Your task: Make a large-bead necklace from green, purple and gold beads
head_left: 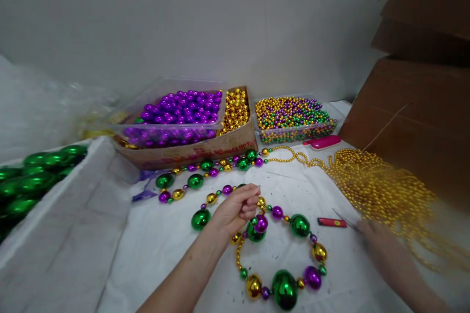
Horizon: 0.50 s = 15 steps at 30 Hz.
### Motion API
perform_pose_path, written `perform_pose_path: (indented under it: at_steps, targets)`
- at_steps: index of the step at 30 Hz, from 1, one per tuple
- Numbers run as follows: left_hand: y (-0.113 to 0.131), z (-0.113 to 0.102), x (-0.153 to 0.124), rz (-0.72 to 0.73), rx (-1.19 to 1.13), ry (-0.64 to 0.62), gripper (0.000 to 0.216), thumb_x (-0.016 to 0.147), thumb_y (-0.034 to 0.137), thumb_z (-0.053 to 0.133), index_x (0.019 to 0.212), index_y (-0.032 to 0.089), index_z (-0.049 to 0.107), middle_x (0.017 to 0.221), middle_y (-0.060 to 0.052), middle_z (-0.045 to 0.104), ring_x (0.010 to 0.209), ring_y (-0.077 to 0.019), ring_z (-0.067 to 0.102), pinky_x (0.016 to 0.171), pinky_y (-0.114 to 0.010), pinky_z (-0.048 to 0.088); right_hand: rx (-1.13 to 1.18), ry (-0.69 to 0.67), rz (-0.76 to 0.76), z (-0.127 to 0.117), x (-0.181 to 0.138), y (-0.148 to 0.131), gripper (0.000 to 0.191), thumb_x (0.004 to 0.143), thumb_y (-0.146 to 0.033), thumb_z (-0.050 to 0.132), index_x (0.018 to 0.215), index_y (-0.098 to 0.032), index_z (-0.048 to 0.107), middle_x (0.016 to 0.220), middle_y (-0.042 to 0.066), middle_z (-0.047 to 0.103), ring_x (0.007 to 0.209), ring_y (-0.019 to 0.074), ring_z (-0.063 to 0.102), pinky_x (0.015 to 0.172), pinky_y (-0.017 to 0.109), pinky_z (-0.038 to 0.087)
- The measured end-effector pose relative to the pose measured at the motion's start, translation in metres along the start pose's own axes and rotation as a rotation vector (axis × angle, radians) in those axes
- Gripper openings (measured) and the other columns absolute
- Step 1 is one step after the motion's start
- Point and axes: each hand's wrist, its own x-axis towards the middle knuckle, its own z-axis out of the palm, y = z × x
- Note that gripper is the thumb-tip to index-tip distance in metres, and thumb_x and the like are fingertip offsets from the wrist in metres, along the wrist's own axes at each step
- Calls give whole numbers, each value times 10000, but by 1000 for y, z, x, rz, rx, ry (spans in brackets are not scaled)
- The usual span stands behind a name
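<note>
My left hand [244, 208] is closed in a pinch on a bead necklace [285, 288] of large and small green, purple and gold balls. The necklace lies in a loop on the white cloth, and some of its beads sit right under my fingers. My right hand [378, 237], smeared by motion, is at the right over the cloth and holds a thin pointed metal tool [345, 217]; its exact kind is unclear. Just left of that hand lies a red lighter [332, 222] with a black end. Behind, another beaded strand [195, 181] stretches across the cloth.
Purple balls [183, 107] fill a clear bin in a cardboard box [191, 154], beside gold ones. Small mixed beads [290, 112] fill another bin. A pink-handled object [325, 142], gold bead strings [370, 186], cardboard boxes [414, 102] and a container of green balls [33, 181] surround the cloth.
</note>
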Motion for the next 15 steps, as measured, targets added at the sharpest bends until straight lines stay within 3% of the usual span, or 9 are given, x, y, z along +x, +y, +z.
perform_pose_path:
  at_steps: [5,9,12,15]
  targets:
    - [-7,-1,-3,-5,-23,-6,328,674,186,743,698,150,418,532,92,340,385,18,209,349,-95,87,-35,-24,77,-14,-8,-18,485,738,-3,410,1143,-200,589,1008,138,609,934,269,596,769,376,488]
    - [-11,-6,-4,-13,-42,-12,333,662,172,754,714,149,426,534,94,343,384,21,208,345,-89,103,-27,-92,153,-22,-9,-16,450,758,-66,399,1138,-197,600,985,158,625,883,309,626,704,426,506]
    - [-14,-10,-4,-18,-76,0,328,672,176,751,732,153,430,535,96,341,382,20,214,343,-82,111,163,-90,217,-30,-14,-5,359,777,-180,424,1069,-262,615,1023,145,624,879,319,632,738,467,499]
    - [-17,-13,-5,-28,-109,27,297,692,156,730,765,152,442,536,97,341,380,20,229,343,-73,117,584,-116,348,-45,-21,-5,241,783,-346,513,1007,-363,600,967,101,628,790,281,632,666,418,496]
